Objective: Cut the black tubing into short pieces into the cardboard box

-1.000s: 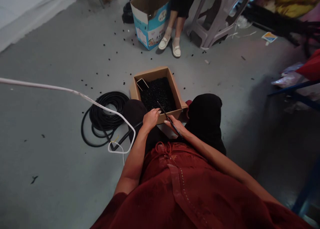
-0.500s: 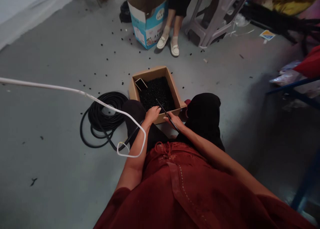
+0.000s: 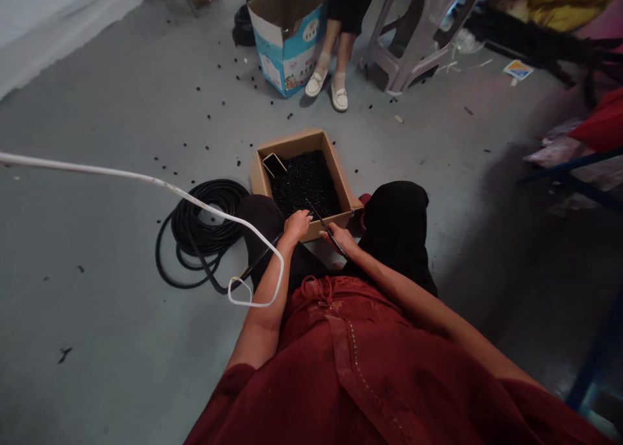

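My left hand (image 3: 296,225) is closed around a black hose (image 3: 260,255) that runs up from the floor under my forearm. The hose's short dark end pokes out past my fingertips, over the near edge of a cardboard box (image 3: 261,180). In my closed right hand (image 3: 344,239) is a long, thin, dark-bladed tool (image 3: 317,215); whether it is a knife or scissors I cannot tell. Its blade points forward and left, close to the hose end. Small black pieces (image 3: 306,179) fill the box's bottom, and a small open container (image 3: 274,165) sits in its far left corner.
On the floor to the left lies a coil of black hose (image 3: 182,228). A white cable (image 3: 195,202) hangs across my left forearm. Ahead are a blue-and-white carton (image 3: 270,52), another person's white shoes (image 3: 339,98) and a plastic stool (image 3: 403,62). Black bits lie scattered around.
The blade tip has dropped slightly and come nearer to me. My left hand has shifted a little toward me, with more of the hose end showing. The box and coil stay put.
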A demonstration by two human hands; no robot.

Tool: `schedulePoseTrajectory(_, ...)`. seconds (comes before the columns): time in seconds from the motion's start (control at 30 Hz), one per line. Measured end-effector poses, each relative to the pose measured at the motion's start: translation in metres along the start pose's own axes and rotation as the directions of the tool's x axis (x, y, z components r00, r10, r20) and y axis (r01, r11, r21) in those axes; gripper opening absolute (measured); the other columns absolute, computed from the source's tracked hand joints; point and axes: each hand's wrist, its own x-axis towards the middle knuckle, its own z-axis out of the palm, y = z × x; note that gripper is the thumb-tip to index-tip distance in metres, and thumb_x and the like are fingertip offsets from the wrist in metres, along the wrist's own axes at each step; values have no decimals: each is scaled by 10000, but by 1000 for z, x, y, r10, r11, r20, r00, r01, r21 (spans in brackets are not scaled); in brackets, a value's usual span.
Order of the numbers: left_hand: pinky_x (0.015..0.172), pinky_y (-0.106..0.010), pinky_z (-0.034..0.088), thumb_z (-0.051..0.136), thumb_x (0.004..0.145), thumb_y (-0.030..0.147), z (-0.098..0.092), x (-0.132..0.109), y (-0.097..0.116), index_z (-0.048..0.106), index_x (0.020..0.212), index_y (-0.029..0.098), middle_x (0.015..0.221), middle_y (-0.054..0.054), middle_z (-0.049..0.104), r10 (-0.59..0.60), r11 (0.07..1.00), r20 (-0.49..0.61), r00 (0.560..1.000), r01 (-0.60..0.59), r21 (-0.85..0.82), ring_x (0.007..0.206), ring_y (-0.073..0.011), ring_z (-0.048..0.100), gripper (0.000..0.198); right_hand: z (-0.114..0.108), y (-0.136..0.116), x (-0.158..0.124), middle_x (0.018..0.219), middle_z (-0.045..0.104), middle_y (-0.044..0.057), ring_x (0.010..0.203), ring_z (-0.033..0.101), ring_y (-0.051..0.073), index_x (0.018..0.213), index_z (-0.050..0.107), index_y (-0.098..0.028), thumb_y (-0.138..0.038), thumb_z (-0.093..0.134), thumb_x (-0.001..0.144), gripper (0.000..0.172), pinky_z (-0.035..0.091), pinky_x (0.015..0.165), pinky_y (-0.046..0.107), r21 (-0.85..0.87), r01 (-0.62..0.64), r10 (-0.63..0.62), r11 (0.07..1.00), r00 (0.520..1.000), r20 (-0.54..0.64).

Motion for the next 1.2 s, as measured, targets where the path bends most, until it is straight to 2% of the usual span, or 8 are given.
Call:
schedulePoseTrajectory(0.17, 1009, -299, 447, 477, 957, 208, -2, -2, 0, 574, 1356, 168, 1371, -138, 619, 9, 999, -31, 999, -10, -45, 1247, -227, 594, 412, -3, 1, -7, 777, 674, 36, 757, 647, 221, 968, 616, -231, -551, 466, 938, 355, 406, 666, 272, 103, -19, 22, 994, 999, -34)
schedulePoseTrajectory(0.3, 1015, -304, 464, 536, 908, 126, -2, -1, -3, 544, 1348, 134, 1317, -135, 658, -7, 978, -82, 997, -10, -209, 1206, -206, 623, 440, -7, 4, -14, 726, 657, 19, 684, 634, 201, 1024, 623, -228, -572, 444, 938, 397, 445, 645, 274, 235, -68, 78, 970, 996, -35)
schedulePoseTrajectory(0.43, 984, -301, 491, 607, 856, 112, 1, 3, -9, 649, 1139, 131, 1203, -117, 708, -6, 915, -131, 991, -48, -400, 1137, -199, 652, 287, -10, 8, -22, 878, 701, 34, 747, 658, 201, 1209, 588, -228, -570, 475, 923, 460, 481, 691, 285, 293, -67, 69, 954, 998, 4)
schedulePoseTrajectory(0.6, 831, -273, 541, 605, 829, 114, 5, 6, -13, 669, 1082, 127, 1042, -77, 727, -18, 822, -135, 991, -62, -567, 899, -158, 690, 261, -8, 10, -29, 1062, 708, 88, 965, 669, 248, 1293, 547, -191, -544, 513, 909, 523, 486, 816, 315, 281, -19, 10, 960, 999, 34)
schedulePoseTrajectory(0.7, 775, -261, 539, 621, 812, 134, 6, 7, -13, 684, 1052, 145, 956, -42, 724, -49, 808, -123, 991, -33, -588, 790, -135, 678, 249, -7, 10, -29, 1102, 704, 105, 1027, 659, 267, 1322, 526, -182, -545, 526, 904, 554, 479, 854, 331, 264, -11, 1, 965, 999, 38)
schedulePoseTrajectory(0.9, 793, -267, 530, 641, 787, 135, 9, 8, -14, 692, 1038, 149, 958, -45, 726, -38, 819, -129, 991, -43, -572, 823, -144, 677, 256, -8, 8, -29, 1113, 703, 103, 1015, 667, 264, 1317, 538, -202, -567, 521, 907, 549, 471, 824, 311, 205, -8, -2, 979, 999, 46)
schedulePoseTrajectory(1.1, 772, -278, 534, 646, 792, 117, 8, 7, -14, 583, 1160, 160, 925, -32, 708, -91, 814, -145, 985, -11, -581, 763, -133, 678, 376, -10, 4, -31, 866, 713, 55, 866, 675, 245, 1167, 618, -234, -564, 510, 920, 425, 423, 693, 268, 119, 2, -10, 993, 997, 71)
schedulePoseTrajectory(1.2, 818, -293, 531, 643, 829, 135, 0, 0, -6, 526, 1253, 167, 984, -54, 717, -93, 864, -140, 986, 10, -503, 836, -154, 700, 441, -10, 5, -31, 806, 695, 42, 830, 672, 241, 1142, 625, -239, -572, 483, 931, 419, 397, 661, 262, 101, 17, -23, 995, 998, 62)
